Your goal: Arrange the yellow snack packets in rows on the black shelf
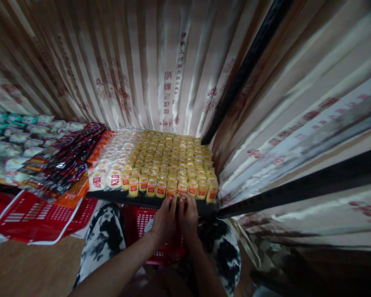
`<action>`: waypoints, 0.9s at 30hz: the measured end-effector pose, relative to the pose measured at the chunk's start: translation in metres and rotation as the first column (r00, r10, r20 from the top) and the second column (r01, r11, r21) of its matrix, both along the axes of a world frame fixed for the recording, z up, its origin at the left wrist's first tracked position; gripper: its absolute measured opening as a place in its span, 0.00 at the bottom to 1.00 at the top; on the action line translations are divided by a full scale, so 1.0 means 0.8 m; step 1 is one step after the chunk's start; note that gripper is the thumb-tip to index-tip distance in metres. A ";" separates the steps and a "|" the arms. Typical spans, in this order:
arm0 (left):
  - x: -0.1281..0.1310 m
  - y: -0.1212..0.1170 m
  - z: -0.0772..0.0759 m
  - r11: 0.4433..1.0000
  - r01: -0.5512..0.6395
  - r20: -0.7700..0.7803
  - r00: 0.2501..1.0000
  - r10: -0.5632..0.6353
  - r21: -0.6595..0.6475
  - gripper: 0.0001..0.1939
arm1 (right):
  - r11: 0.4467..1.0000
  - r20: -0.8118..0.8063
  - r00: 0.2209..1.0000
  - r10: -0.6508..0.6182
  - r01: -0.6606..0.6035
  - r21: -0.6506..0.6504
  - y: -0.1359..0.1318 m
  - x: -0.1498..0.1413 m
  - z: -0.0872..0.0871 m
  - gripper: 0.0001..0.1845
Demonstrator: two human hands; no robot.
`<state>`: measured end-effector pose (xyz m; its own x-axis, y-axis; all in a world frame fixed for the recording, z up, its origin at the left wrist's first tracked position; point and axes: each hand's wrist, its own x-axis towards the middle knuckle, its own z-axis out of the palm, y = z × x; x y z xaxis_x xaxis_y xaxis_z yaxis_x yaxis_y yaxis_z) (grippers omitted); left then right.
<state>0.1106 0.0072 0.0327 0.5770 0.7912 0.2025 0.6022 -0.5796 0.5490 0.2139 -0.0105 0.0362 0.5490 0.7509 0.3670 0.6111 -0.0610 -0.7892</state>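
Rows of small clear-wrapped yellow cakes [170, 161] with red and yellow labels stand packed together on a dark shelf [136, 199]. At the front edge, my left hand [166, 218] has its fingers drawn together against the bottom of one front-row cake [171, 189]. My right hand [188, 214] is right beside it, fingers bent and closed at the neighbouring wrapped cake [181, 187]. The fingertips partly cover the lower ends of these packs. White wrapped cakes [106, 179] adjoin the yellow ones on the left.
Dark red and black packets [71, 156] lie in a heap farther left, near green and white packs [17, 134]. A red basket [142, 218] sits between my knees, below the shelf. Pleated printed curtains [160, 62] and black metal posts [244, 74] bound the back and right.
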 end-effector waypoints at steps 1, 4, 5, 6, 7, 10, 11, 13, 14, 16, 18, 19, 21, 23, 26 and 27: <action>0.002 0.001 -0.001 1.000 -0.021 0.002 1.000 0.021 0.011 0.27 | 1.000 0.000 1.000 -0.008 0.008 -0.003 0.000 0.000 0.000 0.15; 0.006 0.002 0.001 0.999 -0.045 0.016 0.999 0.045 0.026 0.25 | 1.000 -0.005 1.000 -0.020 0.020 -0.015 0.001 0.000 -0.001 0.14; 0.005 0.003 0.002 0.999 -0.041 0.021 0.999 0.041 0.020 0.25 | 1.000 -0.008 1.000 -0.017 0.017 -0.017 0.001 0.000 -0.002 0.13; 0.004 0.003 0.003 0.999 -0.034 0.028 0.999 0.034 0.011 0.24 | 1.000 -0.014 1.000 -0.011 0.010 -0.015 0.001 0.001 -0.002 0.13; 0.002 0.004 0.004 1.000 -0.027 0.038 0.999 0.027 0.001 0.24 | 1.000 -0.024 1.000 0.000 0.000 -0.008 0.000 0.002 -0.003 0.12; -0.006 0.004 0.008 1.000 -0.025 0.087 0.996 0.025 -0.006 0.23 | 0.999 -0.062 0.998 0.030 -0.029 0.021 -0.002 0.002 -0.003 0.14; -0.009 0.005 0.008 1.000 -0.028 0.110 0.994 0.028 -0.002 0.24 | 0.999 -0.070 0.997 0.032 -0.030 0.026 -0.003 0.002 -0.002 0.15; -0.010 0.006 0.009 0.999 -0.049 0.151 0.987 0.047 0.010 0.24 | 0.999 -0.061 0.998 0.023 -0.021 0.030 -0.003 -0.001 -0.001 0.16; -0.010 0.007 0.009 0.998 -0.060 0.164 0.985 0.056 0.017 0.24 | 0.999 -0.046 0.999 0.016 -0.015 0.032 -0.002 -0.002 0.000 0.16; -0.007 0.009 0.008 0.997 -0.074 0.173 0.983 0.068 0.026 0.24 | 1.000 -0.017 1.000 0.012 -0.012 0.024 0.000 -0.003 0.002 0.14; -0.004 0.010 0.006 0.996 -0.082 0.171 0.982 0.076 0.026 0.24 | 1.000 -0.007 1.000 0.026 -0.026 -0.008 0.003 0.000 0.005 0.12; -0.003 0.010 0.006 0.996 -0.086 0.170 0.982 0.081 0.023 0.24 | 0.999 -0.013 0.999 0.040 -0.040 -0.030 0.005 0.002 0.006 0.12; -0.002 0.009 0.004 0.995 -0.099 0.168 0.981 0.094 0.018 0.24 | 0.995 -0.032 0.996 0.080 -0.082 -0.064 0.006 0.008 0.009 0.11; -0.002 0.008 0.004 0.994 -0.108 0.162 0.981 0.103 0.021 0.23 | 0.990 -0.041 0.993 0.109 -0.113 -0.084 0.005 0.013 0.012 0.12; -0.003 0.005 0.007 0.994 -0.108 0.150 0.983 0.103 0.026 0.24 | 0.988 -0.044 0.995 0.094 -0.099 -0.117 0.003 0.014 0.014 0.13; -0.004 0.005 0.008 0.994 -0.107 0.145 0.984 0.103 0.021 0.24 | 0.987 -0.054 0.995 0.081 -0.087 -0.134 0.003 0.013 0.014 0.14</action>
<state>0.1078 0.0113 0.0393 0.4545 0.8386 0.3002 0.5769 -0.5339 0.6182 0.2245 -0.0082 0.0473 0.4965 0.8362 0.2329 0.5802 -0.1201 -0.8056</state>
